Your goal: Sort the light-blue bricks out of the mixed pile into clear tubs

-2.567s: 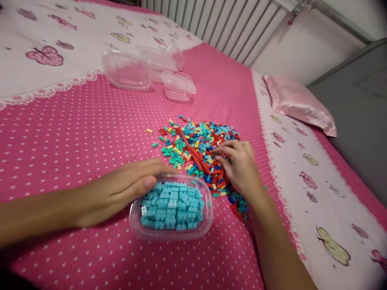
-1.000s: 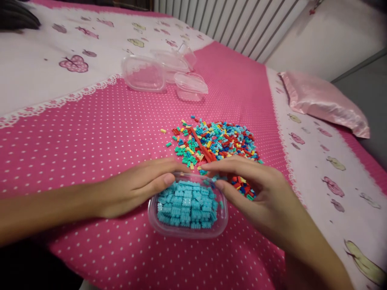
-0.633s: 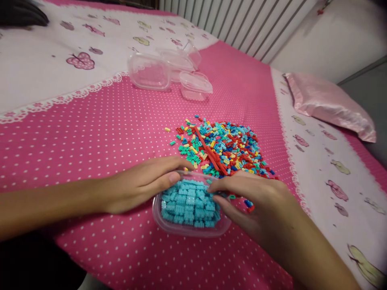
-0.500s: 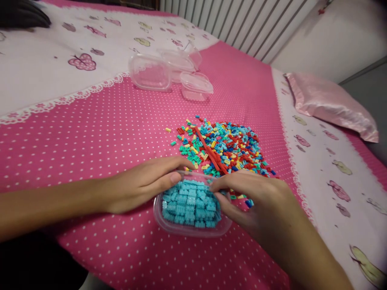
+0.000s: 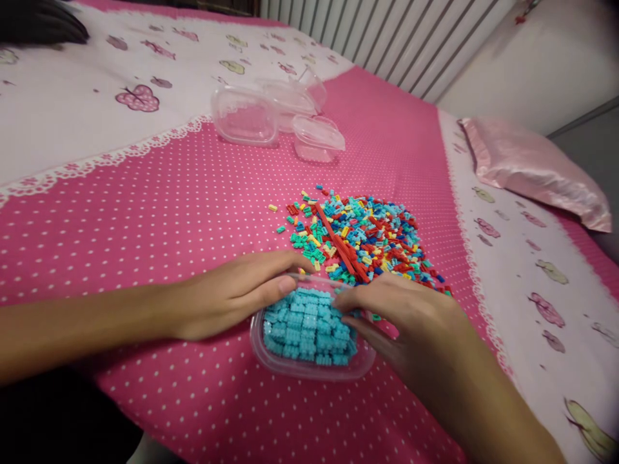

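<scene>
A clear plastic container (image 5: 314,372) sits on the bed in front of me, holding light-blue toy bricks (image 5: 309,328) packed closely together. My left hand (image 5: 242,293) is closed on its far left rim, thumb on the near side and fingers behind. Over the container's right side, my right hand (image 5: 411,316) has thumb and index finger bent close together at the bricks. Whatever lies between those fingertips is hidden. Just beyond the container spreads a pile of loose mixed-colour bricks (image 5: 387,235), with long red sticks (image 5: 338,245) of joined bricks lying on it.
Several clear empty containers (image 5: 244,119) stand farther back on the pink dotted bedsheet (image 5: 169,225). A pink satin pillow (image 5: 532,167) rests at the right, near the wall. Some dark object (image 5: 43,26) shows at the top left corner.
The whole scene has shifted slightly to the right in view. Both hands stay at the container in nearly the same pose; the right fingers have moved very little.
</scene>
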{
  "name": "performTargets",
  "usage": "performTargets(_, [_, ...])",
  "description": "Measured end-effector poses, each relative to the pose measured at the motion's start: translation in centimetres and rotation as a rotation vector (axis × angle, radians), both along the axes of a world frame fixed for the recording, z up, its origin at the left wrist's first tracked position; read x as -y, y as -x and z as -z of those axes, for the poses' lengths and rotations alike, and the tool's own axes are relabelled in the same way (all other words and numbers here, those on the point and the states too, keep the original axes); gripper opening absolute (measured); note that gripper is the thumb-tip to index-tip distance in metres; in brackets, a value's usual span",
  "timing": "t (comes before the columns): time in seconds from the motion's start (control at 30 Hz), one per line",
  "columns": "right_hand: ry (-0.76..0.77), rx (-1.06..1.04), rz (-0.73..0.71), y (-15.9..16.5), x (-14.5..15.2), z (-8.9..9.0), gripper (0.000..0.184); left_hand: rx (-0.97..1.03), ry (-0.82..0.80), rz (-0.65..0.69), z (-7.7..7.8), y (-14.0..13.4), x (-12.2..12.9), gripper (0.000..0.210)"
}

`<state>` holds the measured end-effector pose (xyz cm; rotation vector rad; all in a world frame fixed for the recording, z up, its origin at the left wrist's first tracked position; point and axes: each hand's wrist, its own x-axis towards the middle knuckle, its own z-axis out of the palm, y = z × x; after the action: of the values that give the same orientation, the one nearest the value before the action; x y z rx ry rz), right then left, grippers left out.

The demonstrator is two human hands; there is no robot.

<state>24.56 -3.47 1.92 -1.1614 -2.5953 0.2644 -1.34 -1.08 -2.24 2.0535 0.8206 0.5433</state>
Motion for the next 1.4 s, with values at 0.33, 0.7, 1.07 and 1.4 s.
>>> performTargets(0.33, [-0.066, -0.125, 0.090, 0.5, -0.2, -1.2, 0.011, -0.004, 0.005, 0.004, -0.2, -0.1, 0.1, 0.043])
performTargets(0.7, [-0.129, -0.055, 0.009, 0.5, -0.6, 0.6, 0.015, 0.003, 0.020, -0.004, -0.3, -0.1, 0.2, 0.043])
performTargets(1.07, [-0.178, 0.011, 0.026, 0.3, -1.0, 0.9, 0.010, 0.000, 0.003, -0.014, -0.2, -0.2, 0.2, 0.041])
performTargets(1.4, [-0.245, -0.243, 0.291, -2.9, -2.8, -2.0, 0.014, 0.004, 0.047, -0.033, -0.5, 0.3, 0.2, 0.040])
